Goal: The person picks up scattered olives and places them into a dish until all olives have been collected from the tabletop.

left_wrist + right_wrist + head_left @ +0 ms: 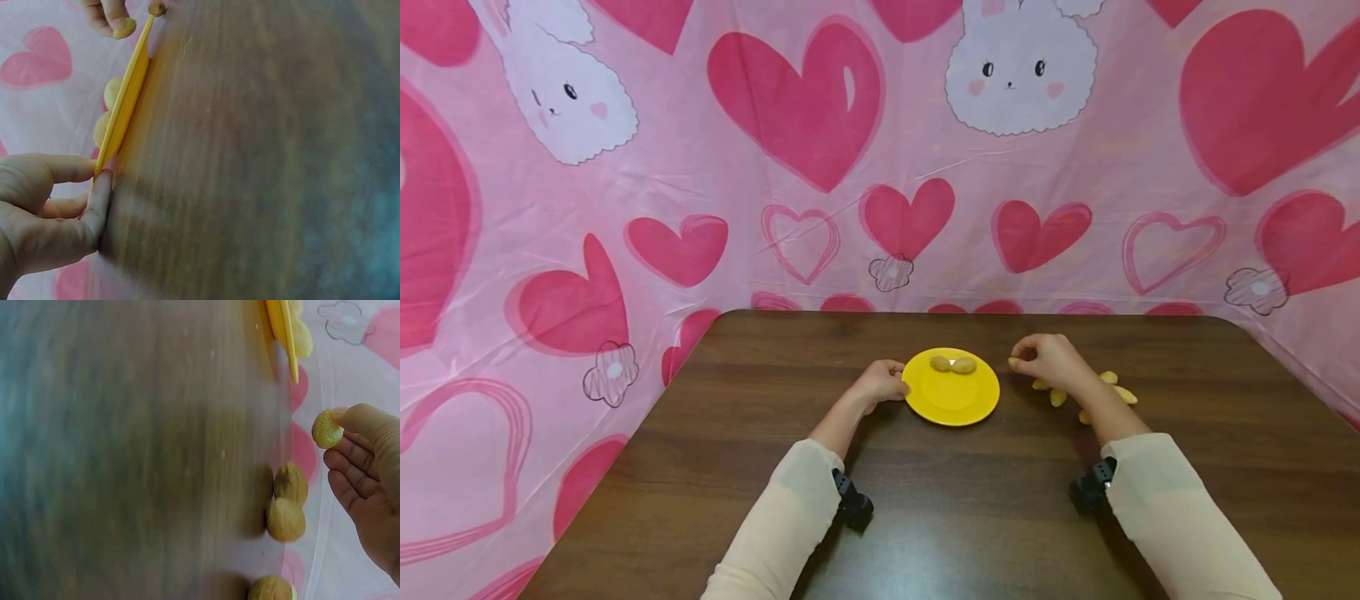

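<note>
A round yellow plate [951, 408] lies on the table, with two small golden-brown oval pieces [964, 366] side by side near its far rim. My left hand [881, 384] pinches the plate's left rim; in the left wrist view the thumb is under the rim and a finger on top. Just right of the plate, my right hand [1049, 360] holds another golden-brown oval piece [327, 429] between thumb and fingertips, raised off the table. Several more loose oval pieces [1125, 395] lie on the table near my right wrist, partly hidden by the hand and forearm.
The dark brown wooden table [970, 508] has rounded far corners. Behind it hangs a pink cloth [737, 167] printed with hearts and rabbits. A small black camera sits on my left wrist [853, 504] and another on my right wrist [1090, 487].
</note>
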The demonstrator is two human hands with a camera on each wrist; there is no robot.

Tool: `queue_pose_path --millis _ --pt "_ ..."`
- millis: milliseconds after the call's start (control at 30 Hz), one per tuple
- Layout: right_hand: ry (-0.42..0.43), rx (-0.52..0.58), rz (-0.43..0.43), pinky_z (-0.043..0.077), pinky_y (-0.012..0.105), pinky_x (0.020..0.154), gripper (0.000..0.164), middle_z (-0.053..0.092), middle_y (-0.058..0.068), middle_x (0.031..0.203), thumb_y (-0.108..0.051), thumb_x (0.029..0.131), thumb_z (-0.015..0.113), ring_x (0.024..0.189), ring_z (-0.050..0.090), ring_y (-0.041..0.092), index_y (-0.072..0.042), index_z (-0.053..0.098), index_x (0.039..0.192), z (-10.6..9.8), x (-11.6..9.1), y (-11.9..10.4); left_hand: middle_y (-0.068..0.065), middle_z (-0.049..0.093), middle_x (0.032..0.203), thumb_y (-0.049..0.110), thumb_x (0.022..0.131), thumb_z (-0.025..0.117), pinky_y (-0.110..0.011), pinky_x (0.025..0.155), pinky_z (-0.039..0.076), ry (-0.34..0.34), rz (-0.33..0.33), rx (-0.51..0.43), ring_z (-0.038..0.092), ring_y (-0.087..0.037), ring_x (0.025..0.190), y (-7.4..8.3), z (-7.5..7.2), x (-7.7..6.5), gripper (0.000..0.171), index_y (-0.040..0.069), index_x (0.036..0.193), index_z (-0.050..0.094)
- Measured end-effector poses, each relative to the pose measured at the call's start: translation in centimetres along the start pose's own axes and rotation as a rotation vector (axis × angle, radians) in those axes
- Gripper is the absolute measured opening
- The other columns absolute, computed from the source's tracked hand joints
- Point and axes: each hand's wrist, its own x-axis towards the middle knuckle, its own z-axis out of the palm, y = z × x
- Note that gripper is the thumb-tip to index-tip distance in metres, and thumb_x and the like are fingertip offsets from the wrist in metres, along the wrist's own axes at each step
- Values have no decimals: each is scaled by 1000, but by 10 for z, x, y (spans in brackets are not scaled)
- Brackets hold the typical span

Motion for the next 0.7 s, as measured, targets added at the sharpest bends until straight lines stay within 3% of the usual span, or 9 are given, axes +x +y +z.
queue_pose_path --millis 200,367,700 --pt "-33 5 8 52 31 61 17 61 6 81 -17 84 67 67 51 19 -2 67 92 6 4 -13 -16 54 105 -8 81 61 -33 80 53 5 -7 -1 58 -23 88 0 0 0 43 -11 122 49" --pt "-22 -24 -33 51 35 69 14 62 5 82 -14 83 68 73 52 20 -3 68 91 14 7 -21 -16 54 104 -8 81 61 -33 80 53 3 -5 3 58 -23 88 0 1 0 42 -11 122 49" --pt "-35 -32 -86 53 35 71 15 63 6 82 -11 81 70 74 53 20 -1 68 92 25 16 -36 -16 53 104 -9 81 61 -33 80 53 7 -15 -6 58 -24 89 1 1 1 43 -12 122 48"
